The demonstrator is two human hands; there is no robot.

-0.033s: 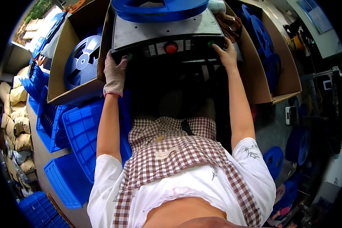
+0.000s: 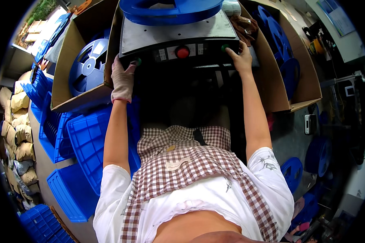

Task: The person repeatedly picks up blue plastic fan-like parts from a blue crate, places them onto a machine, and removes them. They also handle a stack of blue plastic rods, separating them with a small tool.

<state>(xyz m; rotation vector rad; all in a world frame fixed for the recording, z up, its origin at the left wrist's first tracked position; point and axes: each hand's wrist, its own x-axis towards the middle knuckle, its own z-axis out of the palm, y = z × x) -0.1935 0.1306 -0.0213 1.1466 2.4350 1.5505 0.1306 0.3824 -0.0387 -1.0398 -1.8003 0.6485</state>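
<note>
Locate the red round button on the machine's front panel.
In the head view, the red button sits at top centre on the black panel, between the gloved left hand and the bare right hand.

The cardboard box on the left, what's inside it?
The cardboard box holds a blue plastic reel, leaning on edge with its spoked face showing. The box wall and the machine hide the lower part and anything behind it. The gloved left hand rests beside it.

A factory work floor: a press-like machine [image 2: 172, 34] with a red push button [image 2: 183, 52], cardboard boxes [image 2: 71, 52] of blue plastic reels [image 2: 87, 67], stacked blue crates [image 2: 85, 137], filled sacks [image 2: 18, 121].
</note>
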